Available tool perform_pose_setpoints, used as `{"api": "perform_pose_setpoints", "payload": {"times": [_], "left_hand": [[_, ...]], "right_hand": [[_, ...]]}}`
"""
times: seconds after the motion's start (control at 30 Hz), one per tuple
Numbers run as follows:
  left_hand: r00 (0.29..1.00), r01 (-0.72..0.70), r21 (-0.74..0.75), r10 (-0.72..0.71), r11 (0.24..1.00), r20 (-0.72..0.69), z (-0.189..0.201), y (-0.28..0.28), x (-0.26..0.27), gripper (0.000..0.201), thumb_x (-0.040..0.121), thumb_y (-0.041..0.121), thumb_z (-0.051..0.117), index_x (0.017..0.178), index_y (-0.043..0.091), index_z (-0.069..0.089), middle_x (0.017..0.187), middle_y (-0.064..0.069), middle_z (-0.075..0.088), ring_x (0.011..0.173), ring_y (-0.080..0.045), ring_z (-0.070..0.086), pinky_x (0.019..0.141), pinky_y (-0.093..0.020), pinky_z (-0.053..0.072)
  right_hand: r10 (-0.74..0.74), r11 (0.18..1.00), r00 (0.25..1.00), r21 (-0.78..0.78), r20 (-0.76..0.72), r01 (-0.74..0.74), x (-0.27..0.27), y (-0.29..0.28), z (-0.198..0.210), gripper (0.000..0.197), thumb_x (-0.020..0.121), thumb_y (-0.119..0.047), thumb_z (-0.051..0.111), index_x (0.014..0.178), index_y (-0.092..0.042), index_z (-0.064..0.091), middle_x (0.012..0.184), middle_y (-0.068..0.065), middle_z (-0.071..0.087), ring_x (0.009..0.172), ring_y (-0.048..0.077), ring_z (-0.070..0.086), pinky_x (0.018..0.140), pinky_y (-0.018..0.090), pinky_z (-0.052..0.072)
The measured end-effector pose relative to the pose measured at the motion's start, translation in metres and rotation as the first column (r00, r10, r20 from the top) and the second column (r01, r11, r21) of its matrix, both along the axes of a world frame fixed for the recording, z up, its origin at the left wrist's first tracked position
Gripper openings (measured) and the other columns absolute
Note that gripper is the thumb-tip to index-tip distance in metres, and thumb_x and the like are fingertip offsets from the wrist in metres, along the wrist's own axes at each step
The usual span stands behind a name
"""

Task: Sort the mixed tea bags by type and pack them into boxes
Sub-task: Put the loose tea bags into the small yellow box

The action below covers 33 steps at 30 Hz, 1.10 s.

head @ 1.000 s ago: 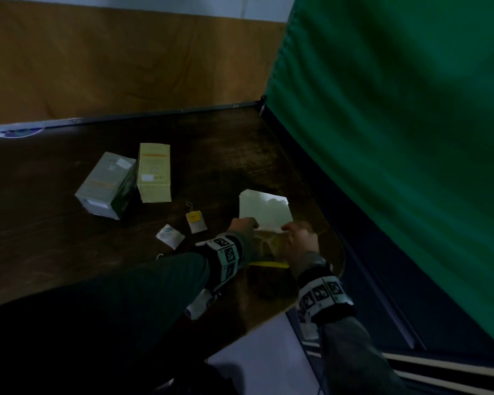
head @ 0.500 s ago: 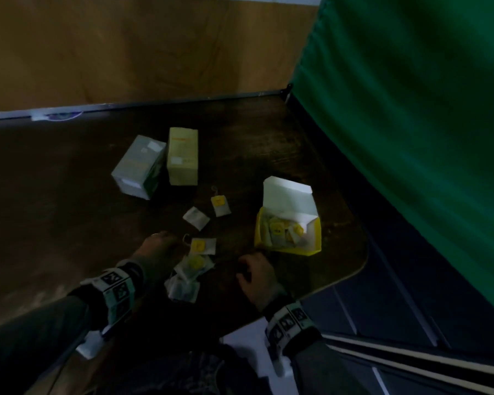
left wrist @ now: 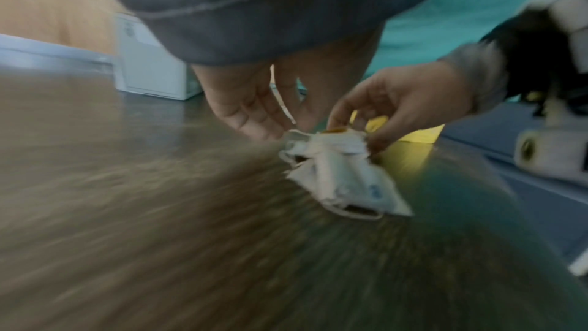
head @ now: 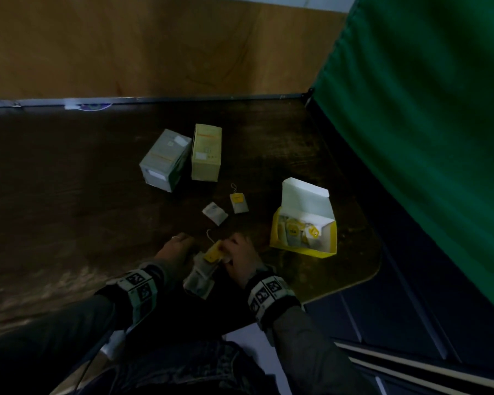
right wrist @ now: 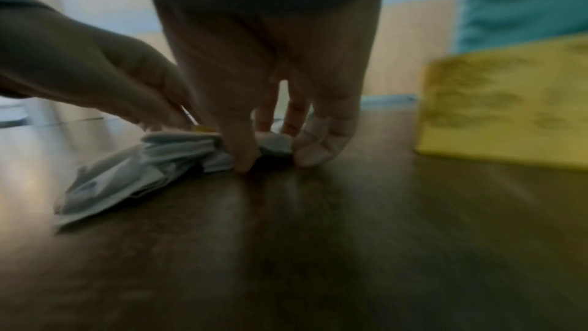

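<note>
A small pile of tea bags (head: pixel 201 273) lies near the table's front edge. My right hand (head: pixel 230 253) pinches the top bags of that pile (right wrist: pixel 178 155) between its thumb (right wrist: pixel 242 155) and fingers; a yellow tag (head: pixel 214 252) shows there. My left hand (head: pixel 180 243) stands just left of the pile (left wrist: pixel 343 173), its relaxed fingers (left wrist: pixel 251 120) reaching down to the pile's edge. An open yellow box (head: pixel 304 249) with yellow-tag bags inside sits to the right. Two loose bags (head: pixel 215 213) (head: pixel 238 202) lie farther back.
Two closed boxes stand behind the loose bags: a grey-green one (head: pixel 166 159) and a pale yellow one (head: pixel 206 152). A green curtain (head: pixel 425 124) hangs along the right. The dark wooden table (head: pixel 69 209) has a rounded corner at the front right.
Both hands left the yellow box, pulled back toward me and closed in on the pile. The right hand now pinches its top bags. The head camera swung right.
</note>
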State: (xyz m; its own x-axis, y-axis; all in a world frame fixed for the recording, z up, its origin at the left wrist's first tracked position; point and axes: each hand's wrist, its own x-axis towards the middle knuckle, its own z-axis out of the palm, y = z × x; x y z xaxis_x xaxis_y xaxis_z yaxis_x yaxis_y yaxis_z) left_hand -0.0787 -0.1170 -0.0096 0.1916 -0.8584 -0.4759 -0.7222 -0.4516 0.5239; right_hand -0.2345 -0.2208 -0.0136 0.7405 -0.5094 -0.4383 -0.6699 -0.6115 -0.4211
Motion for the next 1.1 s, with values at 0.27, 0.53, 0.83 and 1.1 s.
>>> {"api": "perform_pose_setpoints", "payload": {"times": [0.27,0.53,0.83,1.1], "left_hand": [[0.994,0.108,0.172,-0.105,0.979,-0.028,0.016,-0.03,-0.022,0.048,0.09,0.032,0.055,0.135,0.017,0.042,0.139,-0.006,0.038,0.131,-0.024,0.035,0.104,-0.033,0.034],[0.994,0.107,0.229,-0.108,0.967,-0.006,0.015,-0.034,-0.021,0.054,0.084,0.026,0.065,0.132,0.015,0.043,0.136,-0.006,0.044,0.126,-0.022,0.044,0.098,-0.027,0.039],[0.997,-0.029,0.151,0.041,0.988,-0.072,0.02,-0.029,-0.011,0.035,0.09,0.032,0.056,0.122,0.017,0.057,0.122,-0.004,0.057,0.109,-0.019,0.056,0.086,-0.027,0.045],[0.899,-0.269,0.063,0.273,0.961,-0.343,0.028,-0.03,-0.009,0.013,0.087,0.023,0.062,0.1,0.025,0.065,0.106,0.003,0.059,0.107,-0.017,0.056,0.09,-0.028,0.046]], "right_hand": [[-0.228,0.974,0.966,0.035,0.121,0.226,-0.027,-0.005,-0.006,0.021,0.087,-0.01,0.056,0.106,-0.007,0.064,0.113,0.015,0.053,0.104,0.029,0.054,0.082,0.027,0.038],[-0.281,0.957,0.955,0.107,0.092,0.271,-0.054,-0.008,-0.002,0.038,0.081,-0.022,0.065,0.117,-0.014,0.055,0.118,0.008,0.048,0.107,0.023,0.052,0.089,0.029,0.042],[-0.319,0.943,0.948,0.113,0.019,0.315,-0.028,0.0,-0.007,0.032,0.087,-0.025,0.062,0.116,-0.012,0.056,0.116,0.01,0.058,0.108,0.025,0.056,0.089,0.034,0.046],[-0.539,0.833,0.672,0.206,0.508,0.513,-0.049,-0.024,0.039,0.011,0.083,-0.023,0.069,0.092,-0.016,0.07,0.1,-0.002,0.058,0.09,0.004,0.052,0.074,0.006,0.039]]}}
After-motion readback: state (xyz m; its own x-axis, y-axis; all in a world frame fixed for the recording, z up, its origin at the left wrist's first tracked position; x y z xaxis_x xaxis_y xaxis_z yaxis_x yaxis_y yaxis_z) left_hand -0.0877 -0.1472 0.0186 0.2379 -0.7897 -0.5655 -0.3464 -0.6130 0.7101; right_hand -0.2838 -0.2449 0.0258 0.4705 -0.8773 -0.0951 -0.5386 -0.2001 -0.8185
